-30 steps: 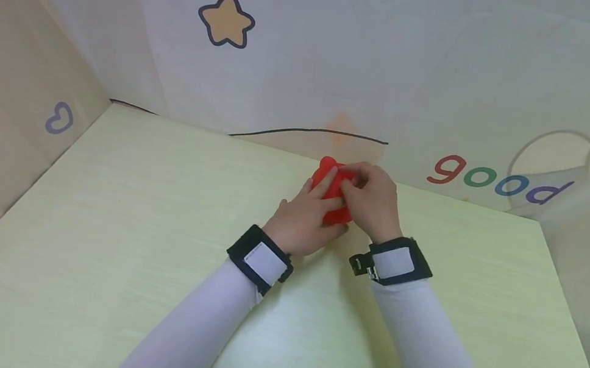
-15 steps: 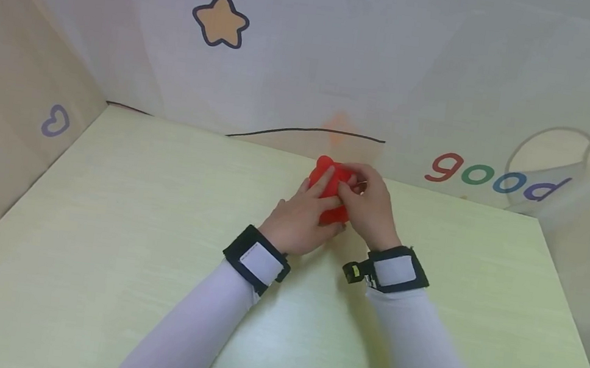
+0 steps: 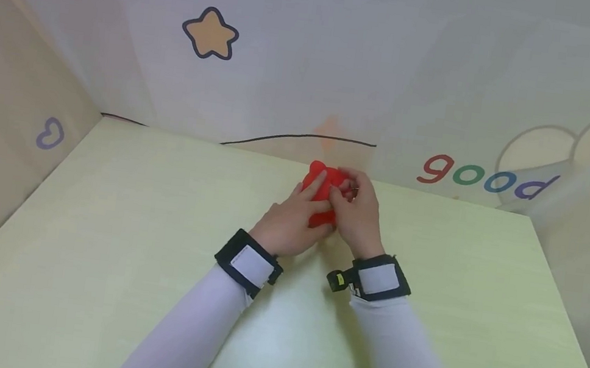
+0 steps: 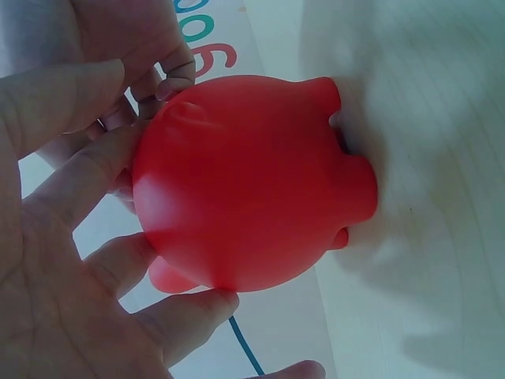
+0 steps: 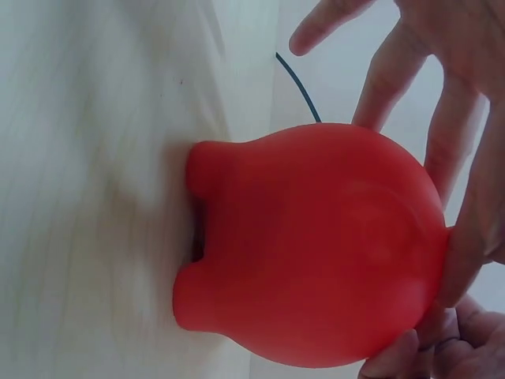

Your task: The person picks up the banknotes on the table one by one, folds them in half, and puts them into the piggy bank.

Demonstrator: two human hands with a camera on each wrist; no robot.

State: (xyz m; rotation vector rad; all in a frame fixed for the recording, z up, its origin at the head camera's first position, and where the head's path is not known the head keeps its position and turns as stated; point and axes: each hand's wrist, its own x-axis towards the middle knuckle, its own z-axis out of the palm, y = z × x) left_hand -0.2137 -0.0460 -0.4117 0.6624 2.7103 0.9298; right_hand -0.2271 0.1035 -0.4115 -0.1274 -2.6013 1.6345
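Note:
A red, round-bodied piggy bank (image 3: 324,219) stands on stubby legs at the back of the table. Spread over its top and left side, my left hand (image 3: 286,223) holds it. In the left wrist view the fingertips of that hand lie along the upper curve of the bank (image 4: 245,181). My right hand (image 3: 360,216) has bent fingers at the bank's upper right, with thumb and forefinger on the red surface. From the right wrist view, its fingertips (image 5: 394,355) touch the bank's side near the top. Whether anything small sits between them is hidden.
A pale wooden table (image 3: 157,222) carries the bank. Behind it hangs a cloth backdrop (image 3: 310,57) with a star and the word good printed on it. Another fabric wall (image 3: 0,111) borders the left side. Each wrist wears a black strap (image 3: 249,264).
The whole scene has shifted slightly left in the head view. My right hand's bent fingers have shifted slightly on the bank; my left hand keeps its place on it.

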